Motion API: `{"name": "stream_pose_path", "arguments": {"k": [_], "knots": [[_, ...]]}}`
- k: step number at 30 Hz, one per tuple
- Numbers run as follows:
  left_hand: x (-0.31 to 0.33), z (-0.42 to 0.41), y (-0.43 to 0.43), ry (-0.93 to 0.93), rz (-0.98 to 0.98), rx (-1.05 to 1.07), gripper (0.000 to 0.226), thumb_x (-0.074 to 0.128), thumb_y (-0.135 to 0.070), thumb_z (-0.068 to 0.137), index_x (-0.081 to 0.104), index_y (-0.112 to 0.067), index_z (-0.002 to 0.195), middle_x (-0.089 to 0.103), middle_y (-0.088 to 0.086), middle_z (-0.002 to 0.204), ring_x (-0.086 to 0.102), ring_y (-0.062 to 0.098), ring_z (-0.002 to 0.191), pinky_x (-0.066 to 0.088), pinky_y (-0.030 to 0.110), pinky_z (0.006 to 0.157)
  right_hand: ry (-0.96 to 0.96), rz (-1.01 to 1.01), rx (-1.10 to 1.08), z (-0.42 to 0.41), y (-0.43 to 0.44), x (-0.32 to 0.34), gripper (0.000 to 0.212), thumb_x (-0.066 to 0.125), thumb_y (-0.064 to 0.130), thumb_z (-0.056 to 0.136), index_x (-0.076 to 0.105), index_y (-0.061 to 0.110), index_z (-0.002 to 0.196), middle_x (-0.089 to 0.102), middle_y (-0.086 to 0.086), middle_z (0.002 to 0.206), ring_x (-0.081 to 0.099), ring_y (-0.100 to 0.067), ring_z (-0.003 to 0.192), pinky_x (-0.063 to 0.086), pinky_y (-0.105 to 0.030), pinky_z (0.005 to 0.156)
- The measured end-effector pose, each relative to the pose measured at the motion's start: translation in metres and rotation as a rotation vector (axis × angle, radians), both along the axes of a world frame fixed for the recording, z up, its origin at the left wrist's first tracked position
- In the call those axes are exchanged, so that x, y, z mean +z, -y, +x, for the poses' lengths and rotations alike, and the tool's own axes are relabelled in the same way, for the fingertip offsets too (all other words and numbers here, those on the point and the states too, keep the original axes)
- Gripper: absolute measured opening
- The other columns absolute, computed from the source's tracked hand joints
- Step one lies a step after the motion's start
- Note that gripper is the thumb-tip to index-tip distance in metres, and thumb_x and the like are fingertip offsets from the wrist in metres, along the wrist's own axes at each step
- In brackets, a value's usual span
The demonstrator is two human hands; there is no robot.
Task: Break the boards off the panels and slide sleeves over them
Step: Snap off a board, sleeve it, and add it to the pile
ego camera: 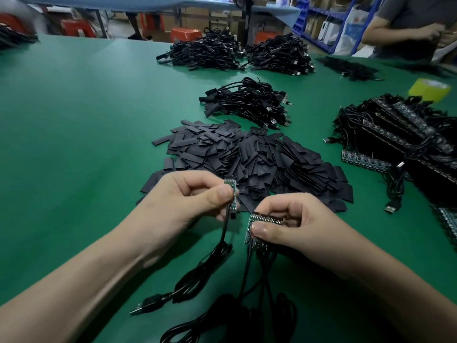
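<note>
A: Where are the boards?

B: Near the middle of the table's near edge, held above the green table (74, 120). The left hand (188, 194) pinches a single board (234, 206) between thumb and forefinger, edge-on to the camera. Its cable (223, 233) hangs down to a coil on the table and ends in a plug (139, 308).

A: And the other hand?

B: The right hand (291, 219) pinches a short panel (265, 219) of several joined boards, its thumb pressed on the panel's face. The single board is just beside the panel and apart from it. More cables drop from the panel toward the near edge.

A: What lies around them?

B: Just behind the hands is a pile of flat black sleeves (247, 154); the hands hide its near edge. Behind that is a bundle of cables (247, 102), and two bigger heaps (205, 52) lie toward the far edge.

A: Anything on the right?

B: A stack of panels (400, 129) tangled with cables along the right edge, and a yellow tape roll (429, 89) behind it. Another person (408, 26) stands at the far right corner.
</note>
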State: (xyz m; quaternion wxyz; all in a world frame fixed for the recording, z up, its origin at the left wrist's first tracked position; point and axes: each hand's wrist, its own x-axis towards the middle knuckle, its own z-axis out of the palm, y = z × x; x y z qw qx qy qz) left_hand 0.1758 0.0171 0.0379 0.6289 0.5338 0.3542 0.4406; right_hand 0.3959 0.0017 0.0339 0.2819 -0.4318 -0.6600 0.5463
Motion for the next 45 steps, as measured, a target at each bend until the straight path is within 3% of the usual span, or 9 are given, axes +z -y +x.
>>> {"name": "stream_pose_path", "arguments": {"k": [5, 8, 11, 16, 20, 24, 26, 40, 45], "knots": [[-0.007, -0.002, -0.004, -0.051, 0.252, 0.161, 0.017, 0.082, -0.037, 0.069, 0.074, -0.022, 0.069, 0.064, -0.005, 0.072, 0.053, 0.009, 0.063, 0.042, 0.017, 0.056, 0.307, 0.631, -0.2, -0.019, 0.012, 0.007, 0.035, 0.064, 0.053, 0.088, 0.074, 0.029, 0.112, 0.067, 0.02, 0.108, 0.061, -0.004, 0.112, 0.045, -0.015, 0.091], [-0.01, 0.001, -0.002, -0.054, 0.32, 0.16, 0.016, 0.079, -0.038, 0.073, 0.072, -0.024, 0.072, 0.064, -0.008, 0.076, 0.057, 0.008, 0.068, 0.045, 0.017, 0.061, 0.121, 0.501, -0.205, -0.038, 0.016, 0.009, 0.016, 0.067, 0.037, 0.095, 0.075, 0.024, 0.098, 0.073, 0.012, 0.095, 0.067, -0.008, 0.097, 0.051, -0.025, 0.085], [-0.011, -0.004, -0.002, -0.106, 0.27, 0.213, 0.048, 0.062, -0.07, 0.082, 0.075, -0.024, 0.087, 0.067, -0.002, 0.078, 0.062, 0.02, 0.072, 0.048, 0.032, 0.069, -0.109, 0.312, -0.177, -0.04, 0.017, 0.015, 0.019, 0.061, 0.027, 0.1, 0.072, 0.021, 0.086, 0.079, 0.004, 0.087, 0.075, -0.026, 0.09, 0.058, -0.044, 0.089], [-0.016, -0.013, -0.011, -0.838, 0.737, 0.452, 0.021, 0.054, -0.021, 0.099, 0.073, -0.027, 0.106, 0.068, -0.017, 0.098, 0.06, 0.01, 0.098, 0.047, 0.03, 0.087, -0.466, 0.289, -0.235, -0.005, 0.006, 0.06, 0.02, 0.058, 0.038, 0.092, 0.068, 0.025, 0.082, 0.06, 0.003, 0.059, 0.064, -0.022, 0.053, 0.059, -0.044, 0.059], [-0.021, -0.018, -0.015, -1.145, 0.85, 0.295, 0.035, 0.06, -0.004, 0.087, 0.075, -0.027, 0.11, 0.069, -0.009, 0.103, 0.057, 0.023, 0.096, 0.05, 0.039, 0.079, -0.189, 0.278, -0.204, 0.03, -0.007, 0.085, 0.026, 0.059, 0.038, 0.094, 0.064, 0.02, 0.077, 0.041, 0.006, 0.051, 0.037, -0.011, 0.039, 0.039, -0.025, 0.04], [-0.016, -0.017, -0.012, -1.155, 0.884, 0.278, 0.024, 0.067, -0.013, 0.089, 0.077, -0.031, 0.1, 0.069, -0.013, 0.1, 0.06, 0.021, 0.097, 0.052, 0.035, 0.077, 0.514, 0.27, -0.115, 0.025, -0.008, 0.066, 0.034, 0.054, 0.056, 0.093, 0.069, 0.028, 0.082, 0.052, 0.007, 0.052, 0.043, -0.007, 0.046, 0.038, -0.028, 0.047], [-0.017, -0.016, -0.012, -1.151, 0.879, 0.271, 0.021, 0.069, -0.016, 0.09, 0.078, -0.032, 0.102, 0.068, -0.015, 0.101, 0.061, 0.019, 0.098, 0.052, 0.034, 0.078, 0.652, 0.314, -0.097, 0.014, -0.007, 0.052, 0.031, 0.051, 0.054, 0.091, 0.069, 0.031, 0.081, 0.06, 0.006, 0.059, 0.044, -0.003, 0.047, 0.036, -0.022, 0.049], [-0.019, -0.02, -0.021, -1.302, 1.215, 0.241, 0.014, 0.063, -0.029, 0.096, 0.077, -0.025, 0.093, 0.069, -0.005, 0.086, 0.067, 0.025, 0.081, 0.053, 0.037, 0.063, 0.388, 0.327, -0.266, -0.011, -0.002, -0.002, 0.027, 0.055, 0.041, 0.099, 0.065, 0.027, 0.078, 0.055, -0.009, 0.072, 0.039, -0.003, 0.056, 0.033, -0.022, 0.056], [-0.019, -0.015, -0.017, -1.091, 1.23, 0.417, 0.018, 0.061, -0.026, 0.1, 0.075, -0.016, 0.094, 0.071, -0.003, 0.093, 0.068, 0.024, 0.083, 0.055, 0.04, 0.067, 0.305, 0.323, -0.328, -0.008, 0.0, 0.001, 0.031, 0.053, 0.042, 0.1, 0.069, 0.027, 0.078, 0.036, 0.01, 0.054, 0.032, -0.004, 0.048, 0.029, -0.017, 0.047]]}}
